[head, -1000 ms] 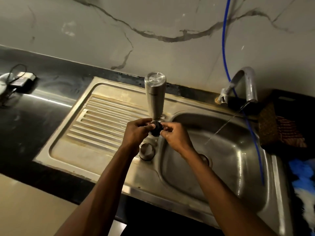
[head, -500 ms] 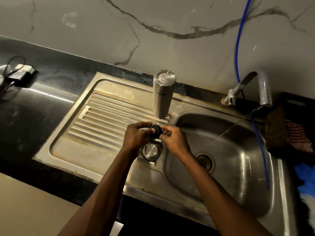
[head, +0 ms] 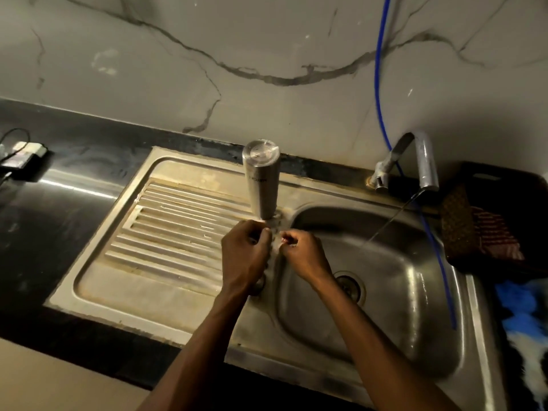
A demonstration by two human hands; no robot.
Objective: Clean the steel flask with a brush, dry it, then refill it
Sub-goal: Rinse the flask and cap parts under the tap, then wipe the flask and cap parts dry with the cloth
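The steel flask [head: 261, 179] stands upside down on the sink's drainboard [head: 166, 232], at the edge of the basin. Just in front of it, my left hand [head: 244, 253] is curled round a small dark thing that looks like the black stopper [head: 253, 239], mostly hidden in my fingers. My right hand [head: 304, 255] is close beside it with fingertips pinched together. The gap between the hands is blurred, so I cannot tell what the right hand holds. The round steel cap [head: 261, 284] lies on the sink rim, half hidden under my left wrist.
The tap [head: 425, 161] runs a thin stream into the steel basin [head: 415, 292]. A blue hose [head: 378, 84] hangs down the marble wall behind the tap. A dark basket with cloths [head: 480, 232] sits at the right. A charger with its cable [head: 22, 157] lies on the black counter at the left.
My hands have drawn slightly apart; the black stopper, held plainly between both hands before, is now mostly hidden in the left hand. The flask has not moved.
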